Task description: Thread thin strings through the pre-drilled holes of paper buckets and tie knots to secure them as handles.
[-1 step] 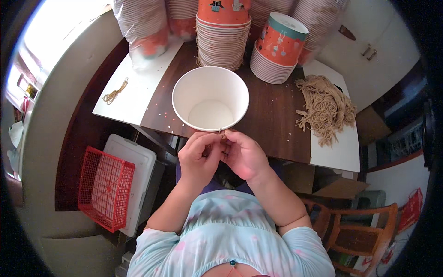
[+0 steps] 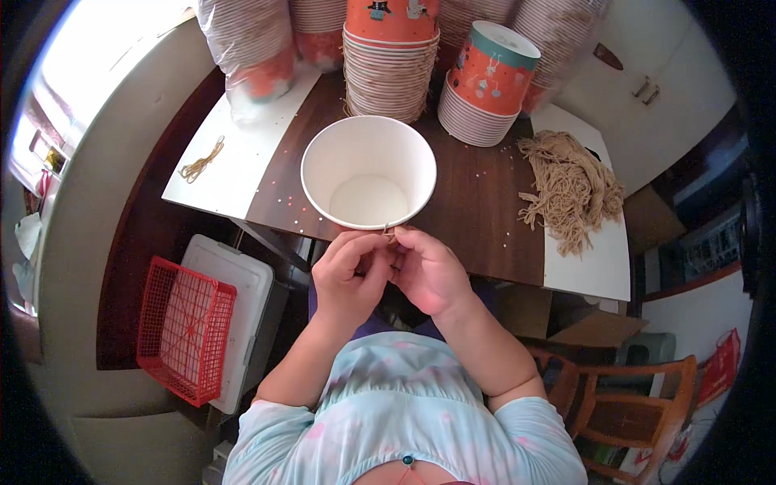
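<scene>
A large white paper bucket (image 2: 368, 153) stands near the table's front edge, its open mouth toward me and nothing inside. My left hand (image 2: 349, 267) and my right hand (image 2: 430, 271) meet just in front of its near rim. Both are closed, thumbs and fingertips pinched together at a thin, short bit of cord (image 2: 388, 229) by the rim. Most of that cord is hidden by my fingers. To the right lies a heap of tan cords (image 2: 572, 186) with frayed ends.
Behind the bucket stand a tall stack of orange buckets (image 2: 391, 77), a shorter stack (image 2: 490, 81) and plastic-wrapped stacks (image 2: 252, 48). A small cord bundle (image 2: 202, 160) lies on the left of the table (image 2: 485, 218). A red basket (image 2: 186, 331) and a wooden chair (image 2: 630, 404) flank me.
</scene>
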A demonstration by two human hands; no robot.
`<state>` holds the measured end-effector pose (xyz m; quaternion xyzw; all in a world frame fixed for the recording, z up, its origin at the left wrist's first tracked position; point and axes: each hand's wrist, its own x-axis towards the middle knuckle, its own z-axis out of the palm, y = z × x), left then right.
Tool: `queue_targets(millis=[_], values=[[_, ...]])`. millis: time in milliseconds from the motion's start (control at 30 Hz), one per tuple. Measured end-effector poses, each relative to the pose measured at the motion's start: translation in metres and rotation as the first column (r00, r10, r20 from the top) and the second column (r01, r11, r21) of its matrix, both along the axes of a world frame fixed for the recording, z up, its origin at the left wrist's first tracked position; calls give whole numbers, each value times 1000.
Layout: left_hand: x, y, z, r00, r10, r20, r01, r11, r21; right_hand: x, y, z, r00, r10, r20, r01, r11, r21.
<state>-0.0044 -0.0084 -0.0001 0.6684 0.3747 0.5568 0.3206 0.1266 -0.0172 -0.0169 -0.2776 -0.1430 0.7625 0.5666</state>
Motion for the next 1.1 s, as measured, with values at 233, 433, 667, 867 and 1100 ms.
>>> queue_targets(millis=[233,433,667,867,1100], values=[[2,2,-1,998,32,-53,-28,996,81,-3,-1,7,998,-42,39,44,998,-43],[-4,2,2,994,-44,104,54,994,-96,21,5,-7,999,36,-33,-36,999,2],[-9,1,6,966,-102,238,184,917,-353,22,3,18,-78,-568,820,-71,823,563],[-8,1,7,889,-139,435,363,794,-488,31,6,17,102,-490,866,-27,869,495],[-19,-14,11,943,-231,240,321,825,-464,24,-6,37,-261,-814,519,-305,579,756]])
